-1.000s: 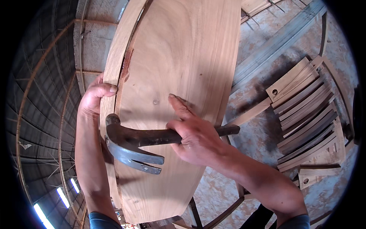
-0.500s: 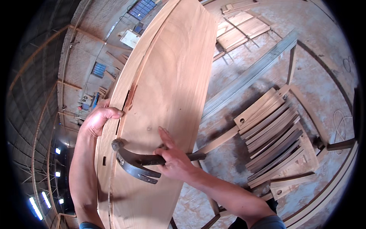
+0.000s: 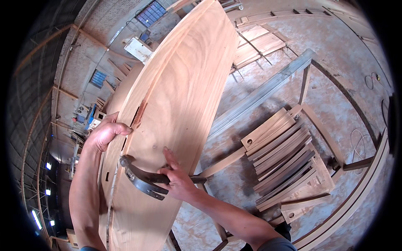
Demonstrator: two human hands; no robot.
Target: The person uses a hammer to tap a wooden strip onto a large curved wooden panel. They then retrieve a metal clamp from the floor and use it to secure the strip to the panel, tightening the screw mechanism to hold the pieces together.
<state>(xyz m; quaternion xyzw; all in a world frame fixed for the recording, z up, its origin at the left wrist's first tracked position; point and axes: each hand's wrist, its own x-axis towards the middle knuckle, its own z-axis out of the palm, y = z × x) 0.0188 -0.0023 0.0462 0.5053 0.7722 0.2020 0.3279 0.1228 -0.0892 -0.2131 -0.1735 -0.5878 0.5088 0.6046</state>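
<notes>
A large pale wooden panel (image 3: 188, 88) with a curved outline slants up in front of me. Along its left side runs a narrow curved wooden edge piece (image 3: 112, 165), with a dark slot in it and a gap and rough, reddish splintered wood at the joint. My left hand (image 3: 108, 133) is closed over that edge, its thumb pressed beside the gap. In my right hand (image 3: 179, 180) is a claw hammer (image 3: 142, 180), held by its dark handle with one finger stretched over the panel. The hammer's striking face lies at the joint below my left hand, claws toward me.
To the right, curved wooden slats (image 3: 284, 161) are stacked beside a grey frame beam (image 3: 268, 92). Flat boards (image 3: 257, 46) lie farther off on the stained floor. A white box (image 3: 138, 49) stands by the left wall; a cable (image 3: 359, 144) is coiled at the right.
The whole view has shifted, so the panel, slats and both hands appear farther left. My left hand still grips the edge, and the hammer stays at the joint in my right.
</notes>
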